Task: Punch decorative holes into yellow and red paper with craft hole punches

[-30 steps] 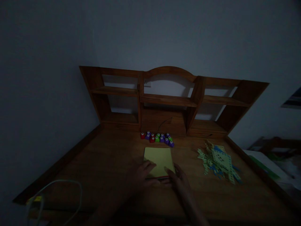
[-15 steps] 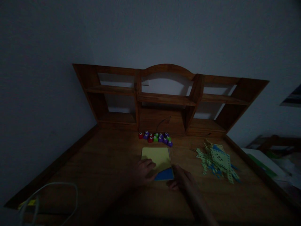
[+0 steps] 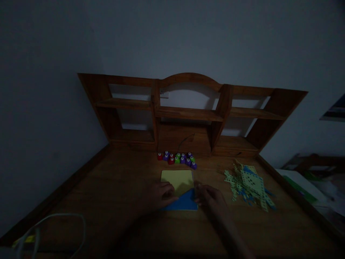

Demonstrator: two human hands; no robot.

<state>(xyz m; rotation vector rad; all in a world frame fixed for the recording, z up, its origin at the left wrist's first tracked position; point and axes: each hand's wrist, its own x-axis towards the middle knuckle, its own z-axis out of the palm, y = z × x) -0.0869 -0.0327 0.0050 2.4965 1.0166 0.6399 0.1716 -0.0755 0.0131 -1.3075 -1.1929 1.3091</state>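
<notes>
A square yellow sheet [image 3: 177, 180], apparently paper, lies on the desk in front of me. A blue area [image 3: 182, 202] spans its near side, meeting the yellow along a slanted line. I cannot tell whether the blue is a folded-over back or another sheet. My left hand [image 3: 159, 196] rests on the left near part, thumb stretched along the slanted line and apart from the bent fingers. At the right edge, my right hand [image 3: 211, 199] has its fingertips pinched together at the sheet's side, by the top of the blue. Dim light blurs the fingertips.
Several small red, purple and green one-eyed toys [image 3: 177, 159] line up beyond the sheet. A pile of yellow-green and blue perforated pieces [image 3: 249, 185] lies to the right. The wooden shelf unit [image 3: 188, 114] stands at the back. A pale cable [image 3: 60, 215] loops at the near left.
The blue area has spread leftward along the near side and up the right edge. My right hand has moved up along that edge; my left hand has shifted slightly left.
</notes>
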